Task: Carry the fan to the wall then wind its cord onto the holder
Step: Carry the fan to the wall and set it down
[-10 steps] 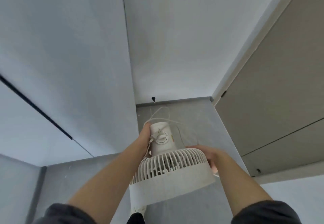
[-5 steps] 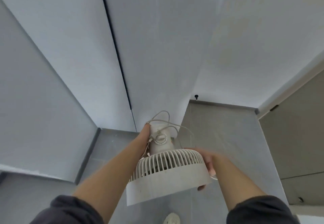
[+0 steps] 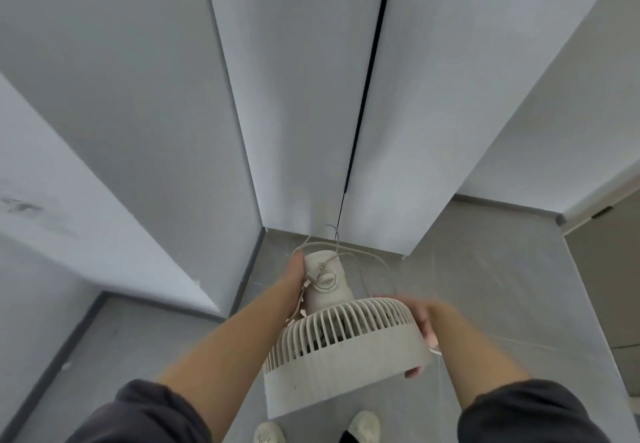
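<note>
The fan (image 3: pixel 346 359) is held in the air by both hands, above a grey floor (image 3: pixel 478 279) and close in front of a white panelled wall (image 3: pixel 294 96) that has a thin dark gap (image 3: pixel 364 106) running down between two panels. It is tilted, with its round slatted grille nearest the person and its motor housing (image 3: pixel 341 296) pointing away toward the foot of the wall. A round dial (image 3: pixel 325 281) sits on the upper side of the housing. The left hand (image 3: pixel 294 281) lies along the left side of the housing and clasps it, its fingers passing round the back out of view. The right hand (image 3: pixel 420 324) grips the right edge of the grille ring, thumb side over the top and fingertips (image 3: pixel 414 371) curled in under the rim. The two hands are well apart, one on each end of the fan. The thin white cord (image 3: pixel 375 259) is loose: it loops over the far end of the housing and arcs to the right toward the right hand, hanging clear of the floor as far as can be seen. Dark sleeves (image 3: pixel 156 415) cover both forearms near the bottom edge, and the toes of two pale shoes (image 3: pixel 363 423) show on the floor just below the fan.
</note>
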